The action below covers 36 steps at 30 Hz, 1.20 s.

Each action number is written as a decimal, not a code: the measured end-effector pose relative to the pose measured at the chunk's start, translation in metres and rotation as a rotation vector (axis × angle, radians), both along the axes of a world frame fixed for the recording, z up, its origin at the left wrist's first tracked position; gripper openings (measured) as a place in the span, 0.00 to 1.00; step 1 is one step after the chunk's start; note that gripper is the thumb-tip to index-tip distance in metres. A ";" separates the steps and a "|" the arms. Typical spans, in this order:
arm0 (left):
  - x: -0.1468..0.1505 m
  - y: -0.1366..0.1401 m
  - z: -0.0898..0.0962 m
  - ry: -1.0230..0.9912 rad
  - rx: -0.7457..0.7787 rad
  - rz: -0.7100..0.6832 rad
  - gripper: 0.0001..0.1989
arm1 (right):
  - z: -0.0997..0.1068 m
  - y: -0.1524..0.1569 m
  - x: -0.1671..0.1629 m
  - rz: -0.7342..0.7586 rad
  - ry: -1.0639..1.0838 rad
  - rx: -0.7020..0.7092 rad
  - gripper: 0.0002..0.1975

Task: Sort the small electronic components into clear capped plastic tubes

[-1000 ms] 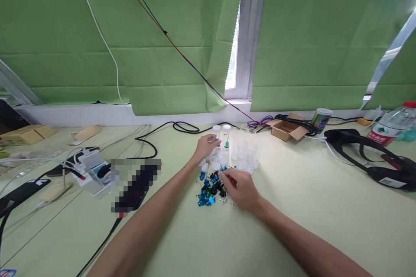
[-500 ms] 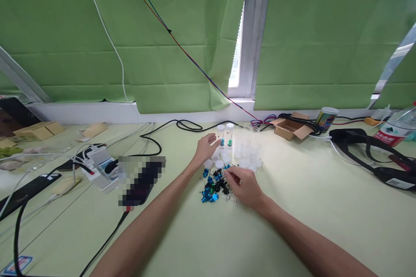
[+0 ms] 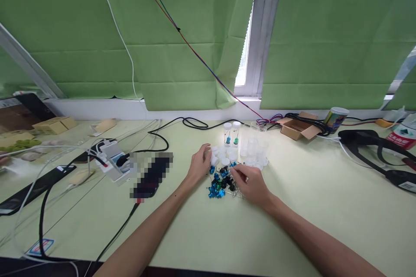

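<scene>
My left hand [image 3: 199, 162] rests with fingers loosely bent and apart at the left edge of a cluster of white caps [image 3: 225, 162]. My right hand [image 3: 251, 181] has thumb and forefinger pinched together; whatever is between them is too small to make out. Under its fingertips lies a pile of small blue, black and green parts [image 3: 217, 191] with thin metal wires or pins. Behind the caps stand two clear capped vials, one with a blue part [image 3: 228, 140] inside, one with a green part [image 3: 235, 140]. Several clear open vials [image 3: 252, 147] stand to the right.
A phone with a blurred screen [image 3: 152, 177] and a white power strip [image 3: 113, 164] lie left, among cables. Toward the back right are an open cardboard box [image 3: 297, 129], a printed can [image 3: 336, 120], black glasses-like gear [image 3: 364, 151] and a bottle [image 3: 403, 134].
My left hand has drawn back from the two capped vials toward me, to the left side of the caps. My right hand stays pinched over the pile. The view has shifted slightly.
</scene>
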<state>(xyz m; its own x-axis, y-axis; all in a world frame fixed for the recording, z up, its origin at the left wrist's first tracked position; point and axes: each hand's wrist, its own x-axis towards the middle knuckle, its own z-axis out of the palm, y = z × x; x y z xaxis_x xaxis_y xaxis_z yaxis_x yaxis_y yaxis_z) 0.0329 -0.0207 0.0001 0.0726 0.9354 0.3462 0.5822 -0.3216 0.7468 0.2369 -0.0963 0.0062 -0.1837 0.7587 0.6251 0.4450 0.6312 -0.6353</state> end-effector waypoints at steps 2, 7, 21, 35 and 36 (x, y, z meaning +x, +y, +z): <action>0.000 0.001 0.000 -0.009 0.005 0.003 0.19 | 0.000 0.001 0.000 0.001 0.001 0.003 0.18; 0.002 0.000 0.001 0.038 0.066 -0.014 0.17 | -0.001 0.002 0.000 0.001 -0.002 -0.012 0.18; 0.005 -0.017 0.023 0.229 0.313 -0.057 0.11 | 0.001 0.003 0.004 -0.011 0.006 -0.039 0.17; 0.012 -0.032 0.026 0.526 0.177 -0.381 0.12 | 0.002 0.004 0.005 -0.048 0.037 -0.044 0.15; 0.012 -0.032 0.025 0.534 0.180 -0.386 0.11 | 0.002 0.004 0.005 -0.049 0.037 -0.043 0.16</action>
<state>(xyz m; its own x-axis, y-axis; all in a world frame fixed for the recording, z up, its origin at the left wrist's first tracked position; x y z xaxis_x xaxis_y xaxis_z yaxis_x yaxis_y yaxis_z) 0.0450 -0.0527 0.0249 0.5934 0.7393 0.3183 0.6746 -0.6725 0.3045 0.2423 -0.0919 0.0082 -0.1225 0.7928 0.5971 0.4505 0.5805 -0.6783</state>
